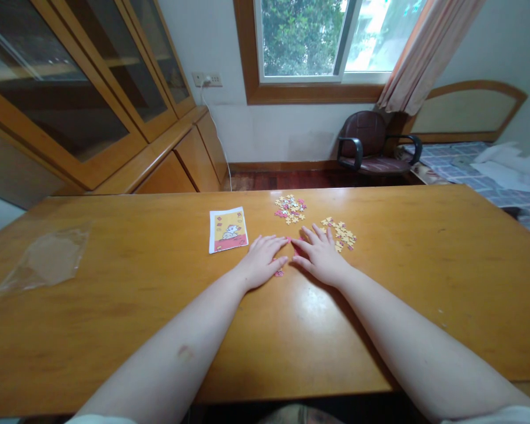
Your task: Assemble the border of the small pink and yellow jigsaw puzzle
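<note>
Both hands rest low over the wooden table (150, 330), close together around a few pink jigsaw pieces (298, 248). My left hand (264, 259) lies with its fingers stretched out, and more pink and white pieces (279, 272) peek out by its thumb. My right hand (320, 256) has its fingers spread, the index finger touching the pink pieces. Just beyond the hands sits a pile of mixed yellow, pink and white jigsaw pieces (290, 207). A second group of mostly yellow pieces (344, 234) lies beside my right hand. Some pieces are hidden under the fingers.
Left of my left hand lies a picture card (228, 229) with a white animal on yellow and pink. A clear plastic bag (48, 256) is at the table's left. Beyond the far edge are a cabinet (159, 153), an office chair (371, 141) and a bed (477, 165).
</note>
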Available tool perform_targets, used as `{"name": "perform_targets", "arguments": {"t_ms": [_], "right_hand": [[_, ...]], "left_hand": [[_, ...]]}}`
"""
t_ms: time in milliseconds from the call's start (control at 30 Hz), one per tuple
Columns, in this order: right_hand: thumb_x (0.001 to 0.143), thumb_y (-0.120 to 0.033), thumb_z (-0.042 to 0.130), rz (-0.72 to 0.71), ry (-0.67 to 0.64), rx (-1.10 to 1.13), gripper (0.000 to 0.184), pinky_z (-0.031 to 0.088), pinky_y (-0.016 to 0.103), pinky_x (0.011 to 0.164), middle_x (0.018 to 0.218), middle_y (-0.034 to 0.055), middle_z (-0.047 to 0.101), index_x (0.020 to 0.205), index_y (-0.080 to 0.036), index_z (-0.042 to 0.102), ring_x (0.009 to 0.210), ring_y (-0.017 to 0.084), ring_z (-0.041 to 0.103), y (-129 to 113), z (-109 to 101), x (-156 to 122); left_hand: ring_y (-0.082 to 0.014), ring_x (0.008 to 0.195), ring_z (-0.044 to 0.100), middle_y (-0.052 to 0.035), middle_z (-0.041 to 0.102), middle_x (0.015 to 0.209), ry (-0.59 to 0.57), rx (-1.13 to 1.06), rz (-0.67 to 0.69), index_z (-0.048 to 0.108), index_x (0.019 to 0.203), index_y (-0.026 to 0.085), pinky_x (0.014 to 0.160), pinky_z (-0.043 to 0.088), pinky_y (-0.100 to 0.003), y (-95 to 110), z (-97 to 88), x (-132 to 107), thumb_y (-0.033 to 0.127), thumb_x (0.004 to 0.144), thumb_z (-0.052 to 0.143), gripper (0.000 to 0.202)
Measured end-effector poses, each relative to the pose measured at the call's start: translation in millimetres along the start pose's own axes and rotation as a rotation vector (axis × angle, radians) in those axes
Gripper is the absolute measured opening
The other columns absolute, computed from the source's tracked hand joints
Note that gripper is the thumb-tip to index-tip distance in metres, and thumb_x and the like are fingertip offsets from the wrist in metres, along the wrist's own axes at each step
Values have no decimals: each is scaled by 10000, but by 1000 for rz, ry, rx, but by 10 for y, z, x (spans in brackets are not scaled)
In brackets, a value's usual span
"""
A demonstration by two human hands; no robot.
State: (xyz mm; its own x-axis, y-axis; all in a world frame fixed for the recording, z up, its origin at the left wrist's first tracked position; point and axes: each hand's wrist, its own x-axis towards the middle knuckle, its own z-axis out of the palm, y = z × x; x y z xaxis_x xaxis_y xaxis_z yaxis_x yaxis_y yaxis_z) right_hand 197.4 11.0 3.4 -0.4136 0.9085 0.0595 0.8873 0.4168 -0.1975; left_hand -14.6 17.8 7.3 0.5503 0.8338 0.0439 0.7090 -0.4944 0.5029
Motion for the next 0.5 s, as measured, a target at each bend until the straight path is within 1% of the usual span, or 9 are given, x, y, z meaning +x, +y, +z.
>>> {"name": "perform_targets", "arguments": {"t_ms": [100,167,200,267,367,433,500], "right_hand": [[900,-598,406,-4,-20,32,564,89,641,1089,1489,120,366,1370,-301,502,1394,391,203,-13,-20,-7],[901,-579,427,-14,-12,58,536,97,645,1087,1485,123,373,1348,-301,527,1395,382,206,-4,-49,-12],[905,-560,437,-20,2,73,501,98,643,1088,1474,120,392,1315,-301,560,1394,372,215,8,-68,-15],[914,-509,456,-39,41,110,400,97,631,1098,1432,93,455,1197,-305,653,1383,344,251,40,-109,-22],[922,-450,469,-77,72,158,316,89,616,1112,1360,45,538,1013,-309,737,1353,314,314,87,-154,-37],[928,-446,455,-90,60,163,325,75,622,1112,1346,32,553,993,-317,746,1345,314,327,101,-162,-46],[937,-456,429,-88,35,145,343,60,630,1109,1368,31,535,1054,-335,728,1355,322,311,103,-156,-52]], "left_hand": [[-225,1206,496,-77,598,1268,48,-24,-6,543,1274,212,1117,284,-471,24,-26,1,366,907,485,402],[-219,1152,530,-73,623,1213,66,-29,-4,568,1235,208,1089,334,-448,33,-33,0,345,896,505,372],[-219,1151,531,-73,621,1215,71,-26,3,570,1233,210,1079,350,-438,35,-33,-3,337,890,513,370],[-226,1203,496,-77,588,1275,71,-3,14,558,1260,220,1087,340,-439,32,-26,-14,335,885,524,394],[-258,1331,374,-86,468,1425,34,56,-3,513,1329,246,1133,245,-496,11,-2,-34,383,884,527,467],[-278,1375,312,-90,400,1480,0,83,-27,484,1363,258,1143,197,-530,-7,18,-44,417,886,517,504],[-292,1391,288,-95,372,1499,-24,104,-38,467,1382,256,1145,179,-540,-17,33,-47,433,889,505,525]]}}
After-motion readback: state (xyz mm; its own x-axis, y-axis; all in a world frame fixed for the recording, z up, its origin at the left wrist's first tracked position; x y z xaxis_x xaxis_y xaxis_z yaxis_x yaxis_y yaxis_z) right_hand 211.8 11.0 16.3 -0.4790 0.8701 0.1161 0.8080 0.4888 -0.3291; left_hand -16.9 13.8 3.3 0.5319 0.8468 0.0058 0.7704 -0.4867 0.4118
